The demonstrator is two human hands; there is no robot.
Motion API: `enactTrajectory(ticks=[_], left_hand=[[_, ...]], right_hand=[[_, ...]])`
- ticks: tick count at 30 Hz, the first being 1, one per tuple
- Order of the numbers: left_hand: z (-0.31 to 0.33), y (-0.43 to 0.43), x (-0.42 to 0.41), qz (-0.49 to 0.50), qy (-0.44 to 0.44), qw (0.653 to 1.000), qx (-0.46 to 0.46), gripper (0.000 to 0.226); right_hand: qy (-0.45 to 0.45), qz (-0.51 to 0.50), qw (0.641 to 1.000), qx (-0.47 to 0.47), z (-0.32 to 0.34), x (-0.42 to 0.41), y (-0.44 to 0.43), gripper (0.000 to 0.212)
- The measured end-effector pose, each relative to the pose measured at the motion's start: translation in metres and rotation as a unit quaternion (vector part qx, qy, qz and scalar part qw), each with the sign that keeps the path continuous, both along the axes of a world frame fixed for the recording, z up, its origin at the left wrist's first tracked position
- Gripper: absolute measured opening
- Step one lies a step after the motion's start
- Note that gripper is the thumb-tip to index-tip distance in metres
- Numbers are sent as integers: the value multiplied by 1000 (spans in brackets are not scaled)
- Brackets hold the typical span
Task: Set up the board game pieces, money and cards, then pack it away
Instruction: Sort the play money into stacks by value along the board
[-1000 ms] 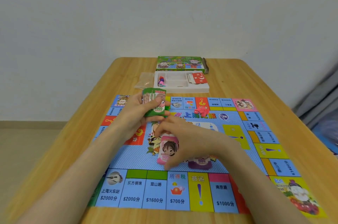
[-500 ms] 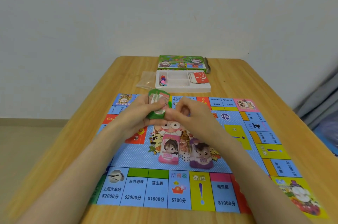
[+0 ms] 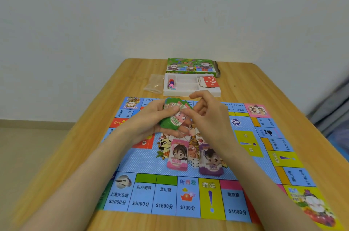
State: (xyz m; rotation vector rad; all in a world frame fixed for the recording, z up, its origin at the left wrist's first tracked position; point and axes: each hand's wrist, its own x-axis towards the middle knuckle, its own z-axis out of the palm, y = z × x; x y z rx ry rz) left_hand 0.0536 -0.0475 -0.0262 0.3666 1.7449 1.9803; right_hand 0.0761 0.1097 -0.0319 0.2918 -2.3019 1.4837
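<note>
**Both hands on the green notes over the board**

The left hand (image 3: 149, 120) grips the green 1000 notes (image 3: 172, 122). Its fingers are curled under the bundle and its thumb lies across the top. The far ends of the notes fan out above the left fingers.

The right hand (image 3: 207, 117) meets the left hand at the bundle. Its thumb presses on the top note and its lower fingers curl behind the fan, so it pinches the green 1000 notes. Its index finger is bent and raised clear of the notes.

Both hands are held above the middle of the game board (image 3: 170, 198), which lies flat on the counter (image 3: 75, 155).

On the board, on the person's side of the hands:
- The pink 5000 stack (image 3: 178, 155) lies just below the left hand's fingers.
- The purple 500 stack (image 3: 211, 161) lies under the right wrist.
- A white die (image 3: 194, 163) sits between the 2 stacks.

On the counter, beyond the hands:
- A white tray (image 3: 190, 93) sits just past the right hand's fingertips.
- The playing pieces (image 3: 171, 83) are in the tray's left compartment and the red cards (image 3: 209, 82) are in its right compartment.
- A clear plastic bag (image 3: 154, 84) lies just left of the tray.
- The green game box (image 3: 190, 65) lies behind the tray, at the far edge.
</note>
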Motion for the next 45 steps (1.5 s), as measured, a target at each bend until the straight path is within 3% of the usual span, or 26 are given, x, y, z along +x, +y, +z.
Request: enactTrajectory(ticks=[6,11,14,20,24,27,45], left_hand=[[0,-5,-7,99,2,995,0,15],[-7,-11,-18,207,3,978,8,11],[-9,-12,-21,233,12,973,6,9],[-8,-13,-19,224,-4,974,28,12],[-7,-11,-18,224,-7,974,30,11],[-7,-10,-18,221,-2,975,25,11],[-6,-9,-16,212,1,977,16,9]], right_hand=[[50,-18,999,14,-4,-1,-3,16],[16,76,997,-26,-1,7,-12,23],[-15,142,990,-19,-3,11,-17,13],[-49,236,959,149,-8,14,-22,7],[-4,220,927,303,-18,11,-27,12],[28,208,909,359,-19,12,-27,14],[68,220,895,383,-23,10,-26,22]])
